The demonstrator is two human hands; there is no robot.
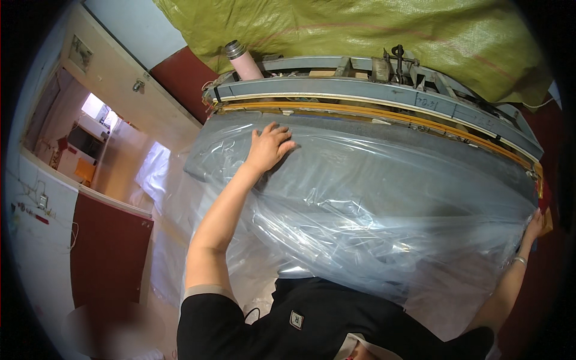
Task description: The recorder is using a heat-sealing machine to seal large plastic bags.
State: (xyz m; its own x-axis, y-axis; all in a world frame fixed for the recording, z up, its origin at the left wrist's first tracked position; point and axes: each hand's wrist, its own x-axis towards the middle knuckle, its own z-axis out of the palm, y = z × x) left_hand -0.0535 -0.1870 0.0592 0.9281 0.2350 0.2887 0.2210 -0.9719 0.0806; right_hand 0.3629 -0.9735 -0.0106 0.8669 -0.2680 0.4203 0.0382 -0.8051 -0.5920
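Note:
A large clear plastic sheet (360, 234) drapes over the grey table (384, 133) of a long machine and hangs down in front of my body. My left hand (270, 148) lies on the sheet near the table's far left part, palm down with its fingers spread. Far to the right, my right hand (533, 227) is at the table's end, closed on the sheet's edge. Folds in the plastic run toward that hand, and some of its fingers are hidden. A bracelet (520, 260) circles the right wrist.
Behind the table runs a grey metal beam (372, 96) with orange strips (360, 117) along it. A pink thermos (245, 65) stands at its left end, and a dark metal clamp (398, 63) further right. Yellow-green tarp (372, 30) hangs behind. An open door (129, 72) is at left.

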